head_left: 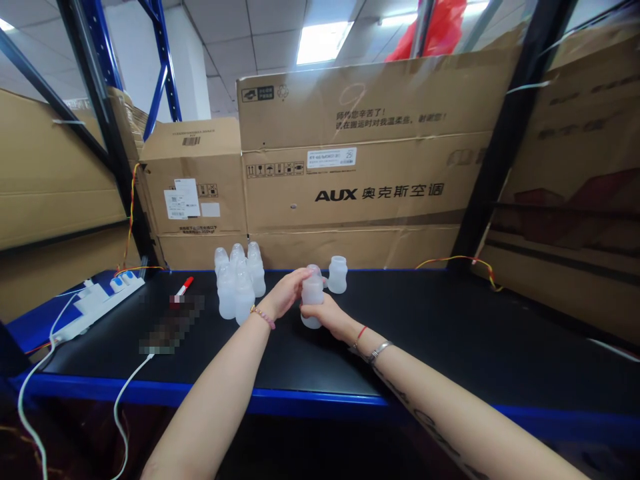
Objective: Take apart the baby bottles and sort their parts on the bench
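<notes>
A frosted white baby bottle (313, 291) stands upright at the middle of the black shelf, between my two hands. The fingers of my left hand (286, 293) are closed at its clear domed cap (314, 270), from the left. Lower down, my right hand (330, 316) wraps round the bottle's body from the right. Just behind and to the right is another frosted bottle (337, 275) with an open top and no cap. A group of several capped bottles (235, 293) stands close together left of my left hand.
On the left of the black shelf (425, 340) lie a red-capped marker (185, 288), a blurred-out device (173, 327) with a white cable, and a power strip (100, 310). Cardboard panels (370, 167) wall the back and sides. A yellow-red wire (460, 259) runs along the back right.
</notes>
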A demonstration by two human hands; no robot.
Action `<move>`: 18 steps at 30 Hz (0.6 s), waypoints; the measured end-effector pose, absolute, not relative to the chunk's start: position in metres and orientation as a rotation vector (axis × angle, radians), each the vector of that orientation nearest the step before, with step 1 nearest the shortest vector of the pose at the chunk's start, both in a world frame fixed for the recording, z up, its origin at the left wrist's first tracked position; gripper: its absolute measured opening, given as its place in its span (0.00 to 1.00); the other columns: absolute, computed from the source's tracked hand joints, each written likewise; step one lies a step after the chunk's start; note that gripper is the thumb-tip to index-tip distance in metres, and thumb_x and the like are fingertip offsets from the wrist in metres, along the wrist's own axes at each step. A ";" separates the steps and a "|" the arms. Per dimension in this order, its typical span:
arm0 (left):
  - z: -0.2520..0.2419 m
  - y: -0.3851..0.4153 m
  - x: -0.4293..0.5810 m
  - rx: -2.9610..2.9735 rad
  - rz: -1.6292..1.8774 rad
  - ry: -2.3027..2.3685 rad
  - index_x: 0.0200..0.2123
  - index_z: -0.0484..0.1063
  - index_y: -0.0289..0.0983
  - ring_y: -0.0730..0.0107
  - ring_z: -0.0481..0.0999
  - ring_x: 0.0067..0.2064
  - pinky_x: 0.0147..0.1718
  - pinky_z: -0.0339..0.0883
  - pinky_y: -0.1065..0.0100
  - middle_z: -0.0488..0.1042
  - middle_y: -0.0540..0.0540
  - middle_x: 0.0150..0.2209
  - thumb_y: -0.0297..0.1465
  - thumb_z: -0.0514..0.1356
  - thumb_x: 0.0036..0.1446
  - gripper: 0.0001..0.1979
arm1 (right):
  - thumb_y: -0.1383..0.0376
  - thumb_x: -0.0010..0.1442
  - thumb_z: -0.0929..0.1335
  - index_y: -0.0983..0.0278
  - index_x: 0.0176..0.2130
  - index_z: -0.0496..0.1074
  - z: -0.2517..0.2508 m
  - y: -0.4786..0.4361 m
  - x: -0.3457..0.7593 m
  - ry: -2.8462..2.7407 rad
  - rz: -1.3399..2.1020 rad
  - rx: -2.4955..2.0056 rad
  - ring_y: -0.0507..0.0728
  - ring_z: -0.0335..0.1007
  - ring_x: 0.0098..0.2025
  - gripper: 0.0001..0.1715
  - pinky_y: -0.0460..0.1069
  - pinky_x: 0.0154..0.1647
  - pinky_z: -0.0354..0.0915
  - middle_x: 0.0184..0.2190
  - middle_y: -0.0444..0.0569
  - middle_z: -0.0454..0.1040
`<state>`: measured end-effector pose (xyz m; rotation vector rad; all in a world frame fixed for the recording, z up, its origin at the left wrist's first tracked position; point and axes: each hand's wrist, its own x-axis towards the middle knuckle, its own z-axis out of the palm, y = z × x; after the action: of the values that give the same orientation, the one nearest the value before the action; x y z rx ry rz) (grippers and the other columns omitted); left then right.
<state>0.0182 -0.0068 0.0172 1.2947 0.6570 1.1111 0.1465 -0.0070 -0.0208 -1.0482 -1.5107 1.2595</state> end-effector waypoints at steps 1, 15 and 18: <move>0.017 -0.006 0.017 1.327 1.102 0.650 0.47 0.74 0.34 0.58 0.77 0.51 0.52 0.67 0.60 0.80 0.40 0.44 0.40 0.68 0.51 0.22 | 0.70 0.36 0.69 0.63 0.23 0.68 -0.021 -0.007 0.147 -1.507 1.267 -1.040 0.51 0.60 0.24 0.08 0.47 0.26 0.56 0.20 0.40 0.67; 0.012 -0.005 0.015 1.663 1.454 1.009 0.39 0.70 0.34 0.71 0.71 0.34 0.34 0.66 0.70 0.73 0.50 0.33 0.36 0.72 0.44 0.22 | 0.60 0.39 0.77 0.65 0.36 0.75 -0.021 -0.003 0.150 -1.508 1.326 -0.867 0.57 0.73 0.36 0.23 0.52 0.42 0.67 0.33 0.47 0.79; 0.013 -0.009 0.016 1.757 1.501 1.257 0.38 0.70 0.36 0.68 0.73 0.36 0.36 0.67 0.67 0.74 0.48 0.35 0.37 0.71 0.44 0.21 | 0.61 0.36 0.78 0.65 0.35 0.74 -0.029 0.002 0.151 -1.573 1.150 -0.965 0.57 0.72 0.33 0.24 0.51 0.37 0.67 0.31 0.46 0.78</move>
<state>0.0165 -0.0094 0.0135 1.7575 1.2573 1.5006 0.1507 0.0018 -0.0285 -0.9647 -1.5725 1.1504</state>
